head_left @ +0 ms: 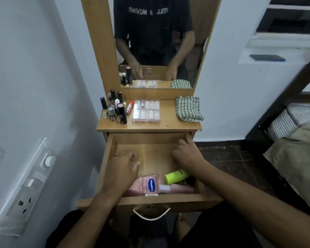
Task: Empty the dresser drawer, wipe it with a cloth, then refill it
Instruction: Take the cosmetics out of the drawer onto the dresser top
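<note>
You are still emptying the drawer (113, 153), so with both hands' fingers loose and holding nothing, reach your left hand (123, 167) toward 6 o'clock for the pink tube (147, 185).

Wooden dresser drawer (113, 149) pulled fully out, metal handle at front, back half bare. Still inside along front wall: pink Vaseline tube (147, 184) lying flat, lime-green tube (175, 177) just right of it, pale pink bottle (175, 189) on its side. Green-white checked cloth (188, 109) bunched on dresser top above drawer, right side. Clear case of small bottles (146, 110) at centre, cluster of cosmetics (115, 109) at left.
</note>
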A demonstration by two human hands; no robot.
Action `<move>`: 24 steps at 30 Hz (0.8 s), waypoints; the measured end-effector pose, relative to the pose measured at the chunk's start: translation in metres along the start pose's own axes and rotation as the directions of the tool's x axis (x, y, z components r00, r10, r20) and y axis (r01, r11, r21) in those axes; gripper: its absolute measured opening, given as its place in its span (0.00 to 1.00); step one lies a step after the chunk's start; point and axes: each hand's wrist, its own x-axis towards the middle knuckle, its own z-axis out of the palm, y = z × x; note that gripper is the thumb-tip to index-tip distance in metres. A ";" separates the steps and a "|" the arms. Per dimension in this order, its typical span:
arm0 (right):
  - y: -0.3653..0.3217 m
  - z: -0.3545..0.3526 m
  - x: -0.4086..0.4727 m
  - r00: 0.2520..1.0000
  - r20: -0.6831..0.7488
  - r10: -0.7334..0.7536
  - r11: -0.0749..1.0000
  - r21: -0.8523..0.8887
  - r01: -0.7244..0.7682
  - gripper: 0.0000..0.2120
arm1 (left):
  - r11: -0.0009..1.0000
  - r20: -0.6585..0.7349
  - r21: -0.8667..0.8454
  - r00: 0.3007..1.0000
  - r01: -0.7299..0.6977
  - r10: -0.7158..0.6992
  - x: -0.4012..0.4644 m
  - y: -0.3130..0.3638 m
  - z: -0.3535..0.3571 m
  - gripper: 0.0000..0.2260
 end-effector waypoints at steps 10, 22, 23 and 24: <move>0.016 -0.002 0.043 0.927 0.333 -0.175 0.970 -0.101 0.219 0.11 | 0.995 0.254 -0.102 0.966 -0.013 0.039 0.020 0.063 0.026 0.06; 0.023 -0.082 0.024 0.975 -0.092 -0.202 0.871 0.439 0.222 0.02 | 0.966 -0.062 -0.257 0.998 0.006 -0.023 0.006 0.041 0.013 0.13; 0.014 -0.089 0.024 0.969 -0.171 -0.180 0.820 0.518 0.244 0.04 | 0.962 -0.132 -0.273 0.991 -0.018 -0.019 0.007 0.036 0.007 0.14; 0.004 -0.096 0.024 0.960 -0.235 -0.154 0.765 0.586 0.266 0.06 | 0.959 -0.170 -0.280 0.985 -0.046 -0.002 0.009 0.033 0.001 0.16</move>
